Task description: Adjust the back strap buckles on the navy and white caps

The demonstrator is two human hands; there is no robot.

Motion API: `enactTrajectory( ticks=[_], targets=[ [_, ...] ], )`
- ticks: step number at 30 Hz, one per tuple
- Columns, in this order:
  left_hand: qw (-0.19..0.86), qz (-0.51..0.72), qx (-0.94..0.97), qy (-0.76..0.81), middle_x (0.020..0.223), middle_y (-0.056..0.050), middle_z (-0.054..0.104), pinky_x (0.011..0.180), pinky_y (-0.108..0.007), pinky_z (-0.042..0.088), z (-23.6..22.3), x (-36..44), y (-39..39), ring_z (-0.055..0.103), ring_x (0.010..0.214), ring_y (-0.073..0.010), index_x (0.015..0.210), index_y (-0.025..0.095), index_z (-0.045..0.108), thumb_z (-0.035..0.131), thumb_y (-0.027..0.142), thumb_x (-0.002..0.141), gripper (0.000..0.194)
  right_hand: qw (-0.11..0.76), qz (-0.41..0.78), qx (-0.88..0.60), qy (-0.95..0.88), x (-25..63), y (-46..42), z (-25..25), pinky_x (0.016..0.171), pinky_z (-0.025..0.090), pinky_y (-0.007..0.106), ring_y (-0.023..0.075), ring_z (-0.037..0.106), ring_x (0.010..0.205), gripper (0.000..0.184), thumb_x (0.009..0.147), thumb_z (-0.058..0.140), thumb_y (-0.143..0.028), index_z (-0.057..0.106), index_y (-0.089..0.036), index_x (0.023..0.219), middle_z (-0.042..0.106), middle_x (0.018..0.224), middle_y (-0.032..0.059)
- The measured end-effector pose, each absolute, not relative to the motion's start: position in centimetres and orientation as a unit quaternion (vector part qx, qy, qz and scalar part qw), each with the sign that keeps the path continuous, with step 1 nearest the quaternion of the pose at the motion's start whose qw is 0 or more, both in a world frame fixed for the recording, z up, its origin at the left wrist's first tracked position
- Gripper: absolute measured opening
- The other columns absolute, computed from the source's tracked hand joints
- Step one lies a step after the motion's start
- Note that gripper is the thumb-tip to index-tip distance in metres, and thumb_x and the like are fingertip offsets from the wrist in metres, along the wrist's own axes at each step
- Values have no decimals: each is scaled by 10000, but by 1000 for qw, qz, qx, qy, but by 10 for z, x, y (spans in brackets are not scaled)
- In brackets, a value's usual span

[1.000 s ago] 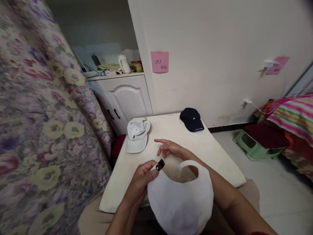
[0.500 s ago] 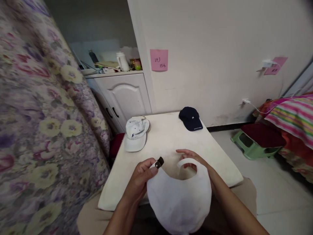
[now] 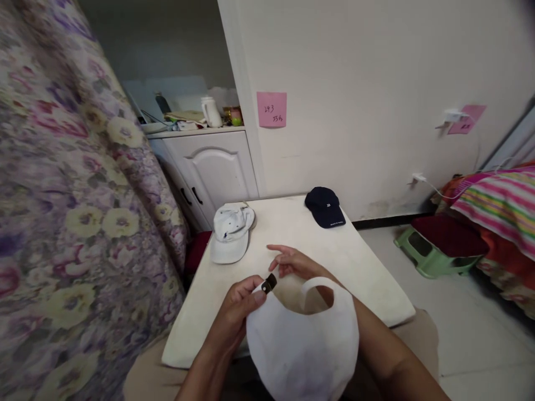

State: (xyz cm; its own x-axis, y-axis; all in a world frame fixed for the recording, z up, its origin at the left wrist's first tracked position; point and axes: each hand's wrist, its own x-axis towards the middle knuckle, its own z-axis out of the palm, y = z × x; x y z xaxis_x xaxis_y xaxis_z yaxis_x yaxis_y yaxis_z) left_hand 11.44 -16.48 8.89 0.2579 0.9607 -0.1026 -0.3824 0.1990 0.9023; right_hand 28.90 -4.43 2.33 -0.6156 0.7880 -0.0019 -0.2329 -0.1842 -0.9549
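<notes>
A white cap (image 3: 303, 345) is held close to me, its back opening facing away. My left hand (image 3: 240, 303) pinches the strap end by the dark metal buckle (image 3: 268, 283), at the opening's left side. The cap's loose white strap (image 3: 320, 282) curls up on the right, held by neither hand. My right hand (image 3: 295, 260) reaches past the opening, fingers apart, its fingertips just beyond the buckle; nothing shows in it. Farther off on the table lie a pale grey-white cap (image 3: 232, 234) at left and a navy cap (image 3: 325, 206) at right.
The cream-covered table (image 3: 355, 284) stands against the wall. A floral curtain (image 3: 83, 223) hangs at left. Behind are a white cabinet (image 3: 217, 161) and a white jug (image 3: 211, 111). A green stool (image 3: 430, 262) with a dark red top stands at right on the floor.
My right hand has moved left from beside the loose strap to near the buckle. My left hand keeps its pinch on the cap. The view has tilted slightly.
</notes>
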Motion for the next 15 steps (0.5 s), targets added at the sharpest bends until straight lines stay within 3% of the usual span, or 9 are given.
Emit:
enactTrajectory(
  ticks=[4,7,11,15],
  targets=[
    [676,494,400,373,599,-12,627,466,-181,372,87,113,-162,534,465,-96,741,125,627,808,339,689,285,454,724,-308,-418,350,-20,-2,593,450,241,92,535,564,661,765,707,-229,477,-181,1383,727,894,42],
    [676,500,398,368,598,-8,630,469,-179,379,87,113,-161,540,466,-93,742,126,630,805,325,694,269,501,704,-326,-384,392,-23,-22,601,458,225,89,560,591,563,789,695,-275,515,-239,1321,720,915,8],
    [677,501,398,364,583,-6,633,467,-176,382,90,115,-162,538,461,-88,722,123,630,808,321,693,267,483,718,-329,-378,406,-57,-34,642,485,270,139,608,652,342,784,734,-363,680,-167,1058,714,878,56],
    [672,503,399,369,575,-3,630,453,-178,372,91,117,-163,530,453,-90,725,125,630,819,334,674,286,446,736,-296,-414,393,-94,-22,659,482,298,178,614,669,377,818,667,-529,714,-165,899,702,796,58]
  ],
)
